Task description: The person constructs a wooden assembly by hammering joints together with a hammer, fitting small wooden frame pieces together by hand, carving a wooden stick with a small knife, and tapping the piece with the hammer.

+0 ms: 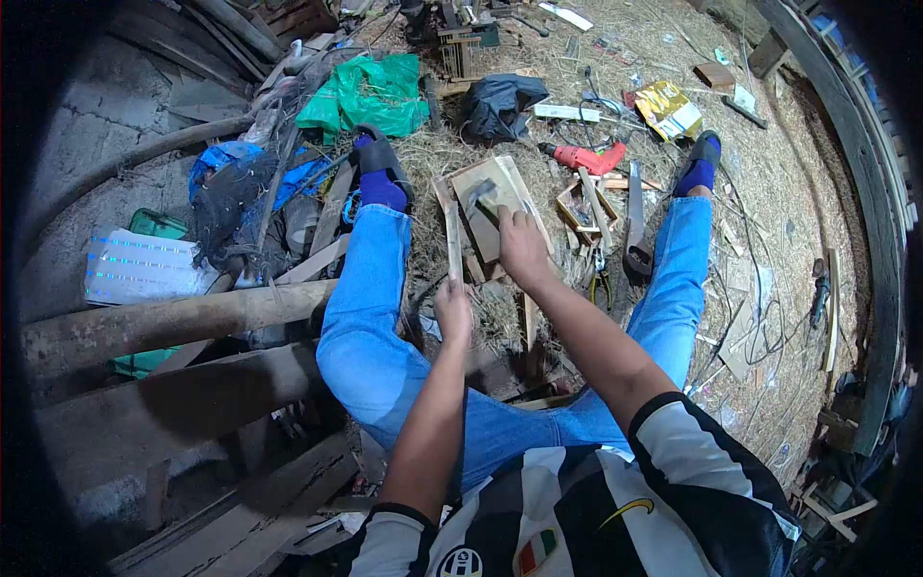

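Note:
My left hand point(454, 313) is closed around the lower end of a narrow wooden strip point(453, 234), which points away from me. To its right, my right hand point(522, 242) grips a hammer point(478, 194) by the handle. The hammer's metal head is over a flat wooden board point(516, 183) lying on the ground between my legs. The strip runs along the board's left side; whether they touch I cannot tell. Part of the hammer's handle is hidden by my fingers.
Right of the board are a red power drill point(588, 158), a small wooden frame point(584, 207), a handsaw point(636, 226) and pliers point(601, 283). A green plastic bag point(370, 96), black bag point(500, 104) and yellow packet point(665, 109) lie beyond. Thick timber point(183, 317) lies left.

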